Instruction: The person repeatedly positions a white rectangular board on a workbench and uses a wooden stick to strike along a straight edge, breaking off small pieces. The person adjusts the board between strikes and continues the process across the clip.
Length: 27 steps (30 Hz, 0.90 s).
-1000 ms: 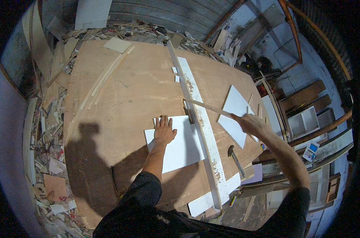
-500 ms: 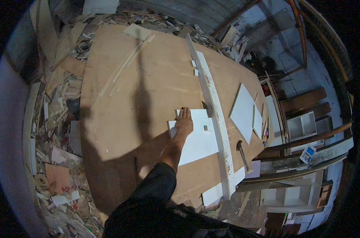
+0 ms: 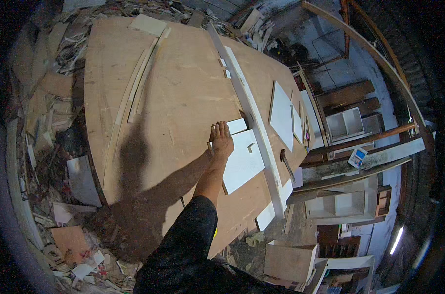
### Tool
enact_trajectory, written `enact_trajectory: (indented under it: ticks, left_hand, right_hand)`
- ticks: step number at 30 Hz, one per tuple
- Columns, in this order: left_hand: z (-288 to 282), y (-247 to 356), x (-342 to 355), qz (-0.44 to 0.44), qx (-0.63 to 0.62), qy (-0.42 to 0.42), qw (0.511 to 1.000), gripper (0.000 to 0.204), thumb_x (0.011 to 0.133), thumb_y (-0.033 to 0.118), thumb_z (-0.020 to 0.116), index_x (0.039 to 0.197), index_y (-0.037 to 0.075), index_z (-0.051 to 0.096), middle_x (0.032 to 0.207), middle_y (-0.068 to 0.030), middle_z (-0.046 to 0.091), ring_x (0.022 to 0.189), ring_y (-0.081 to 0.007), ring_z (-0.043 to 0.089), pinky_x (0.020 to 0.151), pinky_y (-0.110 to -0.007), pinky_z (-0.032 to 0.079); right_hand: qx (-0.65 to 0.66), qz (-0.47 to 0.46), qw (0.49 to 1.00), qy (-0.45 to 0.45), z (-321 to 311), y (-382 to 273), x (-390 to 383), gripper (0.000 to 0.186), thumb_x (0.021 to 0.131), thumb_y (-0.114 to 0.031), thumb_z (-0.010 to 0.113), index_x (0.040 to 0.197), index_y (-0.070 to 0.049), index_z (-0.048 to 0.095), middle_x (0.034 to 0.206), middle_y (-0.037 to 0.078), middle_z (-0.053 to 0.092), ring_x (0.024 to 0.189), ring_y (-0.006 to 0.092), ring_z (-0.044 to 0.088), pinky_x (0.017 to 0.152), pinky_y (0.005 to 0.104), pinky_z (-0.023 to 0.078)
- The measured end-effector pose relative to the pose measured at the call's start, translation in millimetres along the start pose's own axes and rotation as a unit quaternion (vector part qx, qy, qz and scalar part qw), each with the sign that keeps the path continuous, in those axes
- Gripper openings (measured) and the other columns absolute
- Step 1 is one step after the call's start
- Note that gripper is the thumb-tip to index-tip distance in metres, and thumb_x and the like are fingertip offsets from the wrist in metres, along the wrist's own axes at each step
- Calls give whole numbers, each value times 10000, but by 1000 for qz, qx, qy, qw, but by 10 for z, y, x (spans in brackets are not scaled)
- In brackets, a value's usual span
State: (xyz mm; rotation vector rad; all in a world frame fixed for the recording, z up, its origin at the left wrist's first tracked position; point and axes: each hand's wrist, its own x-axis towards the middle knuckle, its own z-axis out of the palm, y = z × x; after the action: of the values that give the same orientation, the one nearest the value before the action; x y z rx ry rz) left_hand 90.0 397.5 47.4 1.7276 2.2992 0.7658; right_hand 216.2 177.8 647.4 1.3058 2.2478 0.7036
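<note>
Head view, left hand stretched out flat, just resting on white board, right hand unseen, can't tell its grip

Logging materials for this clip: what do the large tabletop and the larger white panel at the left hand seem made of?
Tabletop: probably unfinished plywood; matte tan, scuffed patches. White panel: likely laminate-faced wood board; smooth white face, brownish edge, core uncertain.
</note>
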Motion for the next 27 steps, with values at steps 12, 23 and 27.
enact_trajectory:
  ticks: [12,23,27]
  left_hand:
    - [-133,-162,-684,61,9,-10,998,641,1025,262,451,1525,-135,395,1647,-267,337,1532,-429,281,1260,-607,163]
    - [-431,-289,-961,106,91,-66,988,661,1038,287,433,1558,-113,349,1669,-251,308,1552,-390,260,1265,-563,175]
    - [-550,-250,-949,97,139,-112,979,635,1062,285,401,1579,-80,343,1707,-232,232,1589,-373,186,1285,-545,112]
  right_hand:
    - [63,105,983,140,-774,226,-744,495,1029,-64,517,1524,-84,525,946,71,536,750,137,540,648,292,466]
    - [398,229,883,97,2610,552,-1611,353,1083,-275,581,1233,32,668,1116,112,725,1010,187,673,910,320,529]
    - [482,341,802,88,4393,77,-1388,275,1042,-279,637,1005,-8,657,770,102,638,703,174,558,656,394,469]
